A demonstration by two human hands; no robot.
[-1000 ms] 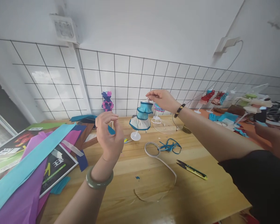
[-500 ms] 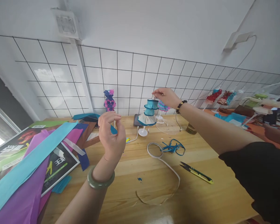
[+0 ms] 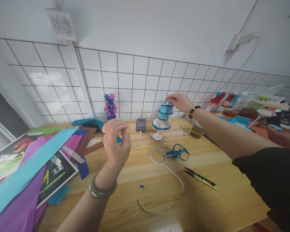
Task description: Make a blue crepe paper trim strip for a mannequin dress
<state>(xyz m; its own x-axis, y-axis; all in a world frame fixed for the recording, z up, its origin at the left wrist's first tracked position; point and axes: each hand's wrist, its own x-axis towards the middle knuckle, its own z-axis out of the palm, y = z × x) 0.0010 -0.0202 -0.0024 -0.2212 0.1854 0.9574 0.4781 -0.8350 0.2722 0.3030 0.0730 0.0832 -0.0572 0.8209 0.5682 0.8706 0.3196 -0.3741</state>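
Note:
At the back of the wooden table stands a miniature tiered dress [image 3: 164, 116] in turquoise and cream, on a white stand with a round base [image 3: 157, 136]. My right hand [image 3: 181, 102] pinches the top of this stand between thumb and fingers. Behind it, a pink and purple dress is mostly hidden. My left hand [image 3: 116, 141] is raised over the table, fingers curled and thumb apart, with nothing in it. Beyond that hand is a navy and pink dress [image 3: 110, 106]; its lower part is hidden.
A phone [image 3: 140, 124] with a white cable lies at the back. Nearer are a coil of white cord [image 3: 150, 158], blue ribbon scraps [image 3: 177, 151] and thread snips [image 3: 200, 178]. Fabric strips [image 3: 33, 161] cover the left. Another person's hand [image 3: 281, 137] shows at right.
The turquoise dress on its stand has shifted right with my right hand, uncovering the phone and covering the pink and purple dress. My left hand keeps its pose. The view has turned slightly right.

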